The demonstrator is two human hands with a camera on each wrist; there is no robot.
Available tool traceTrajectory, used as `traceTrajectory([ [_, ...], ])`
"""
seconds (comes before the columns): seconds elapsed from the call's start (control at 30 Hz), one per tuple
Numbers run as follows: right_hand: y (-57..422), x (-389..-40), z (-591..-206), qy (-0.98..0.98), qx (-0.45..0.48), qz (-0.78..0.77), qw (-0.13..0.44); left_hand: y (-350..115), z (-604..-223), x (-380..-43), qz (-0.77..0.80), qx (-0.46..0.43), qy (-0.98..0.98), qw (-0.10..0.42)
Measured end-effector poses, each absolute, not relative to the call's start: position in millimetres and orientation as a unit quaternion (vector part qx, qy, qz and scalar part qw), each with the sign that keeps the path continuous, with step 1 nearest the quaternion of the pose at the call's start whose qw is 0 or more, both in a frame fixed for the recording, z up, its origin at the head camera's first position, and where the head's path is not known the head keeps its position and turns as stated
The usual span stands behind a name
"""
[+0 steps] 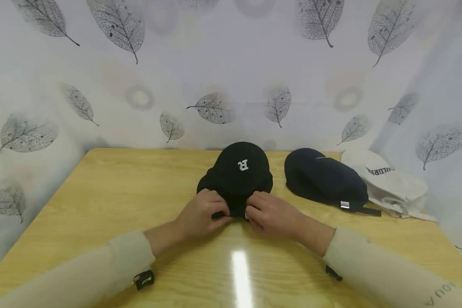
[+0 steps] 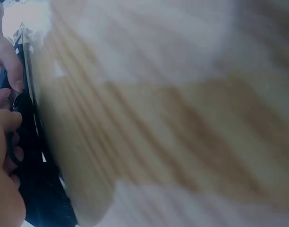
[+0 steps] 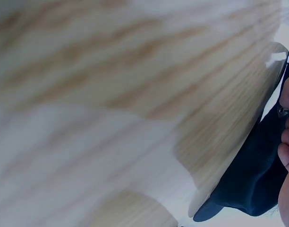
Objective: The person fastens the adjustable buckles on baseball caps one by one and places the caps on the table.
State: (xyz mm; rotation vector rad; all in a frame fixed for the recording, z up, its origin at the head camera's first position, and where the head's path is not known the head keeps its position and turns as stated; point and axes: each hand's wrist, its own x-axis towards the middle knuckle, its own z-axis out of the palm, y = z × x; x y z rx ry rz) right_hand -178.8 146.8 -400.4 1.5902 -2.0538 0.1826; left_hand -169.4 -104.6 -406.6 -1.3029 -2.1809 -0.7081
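A black baseball cap (image 1: 240, 171) with a white letter R rests on the wooden table, between my two hands. My left hand (image 1: 204, 214) pinches the cap's near edge on the left side, thumb and fingers curled. Opposite it, my right hand (image 1: 273, 216) grips the same edge, near a small light-coloured spot. In the left wrist view, fingers of both hands meet the dark strap area of the cap (image 2: 45, 194). The right wrist view has the cap's dark fabric (image 3: 250, 175) beside the curled fingers, with a small metal buckle (image 3: 283, 111) next to them.
To the right lies a navy cap (image 1: 323, 177) with a metal buckle and loose strap. Beyond it, a white cap (image 1: 392, 182) with dark lettering sits partly behind the navy one. The wooden table (image 1: 111, 192) ends at a leaf-patterned wall covering (image 1: 231, 64).
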Motion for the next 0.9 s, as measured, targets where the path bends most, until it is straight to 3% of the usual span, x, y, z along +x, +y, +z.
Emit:
traceTrajectory([
  [0.17,146.1,-171.2,-402.5,-0.762,0.585,0.072,0.267,-102.9,-407.6,-160.2,-0.222,-0.480,-0.802,0.278],
  [0.9,142.7,-176.3,-393.8,-0.756,0.582,0.100,0.281,-100.4,-399.9,-168.6,-0.186,-0.499,-0.787,0.312],
])
